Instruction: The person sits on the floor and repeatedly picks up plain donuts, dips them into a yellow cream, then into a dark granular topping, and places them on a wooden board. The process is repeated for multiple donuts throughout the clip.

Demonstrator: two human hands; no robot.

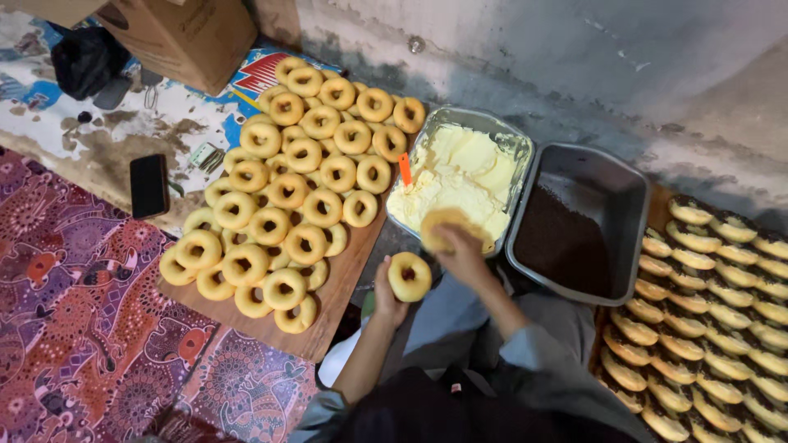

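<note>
My left hand (386, 295) holds a plain ring doughnut (409, 276) upright in front of my lap. My right hand (461, 250) presses another doughnut (443, 226) face down into the pale yellow cream at the near edge of a metal tray (517, 146). An orange spatula handle (405, 169) sticks out of the cream at the tray's left side. To the left, a big heap of plain doughnuts (295, 184) lies on a wooden board (328, 316).
A grey metal pan (607, 176) of dark chocolate sprinkles stands right of the cream tray. Rows of finished sprinkled doughnuts (706, 320) fill the far right. A black phone (148, 185) lies on the floor at left, cardboard boxes (185, 33) behind it. A patterned mat (74, 328) covers the lower left.
</note>
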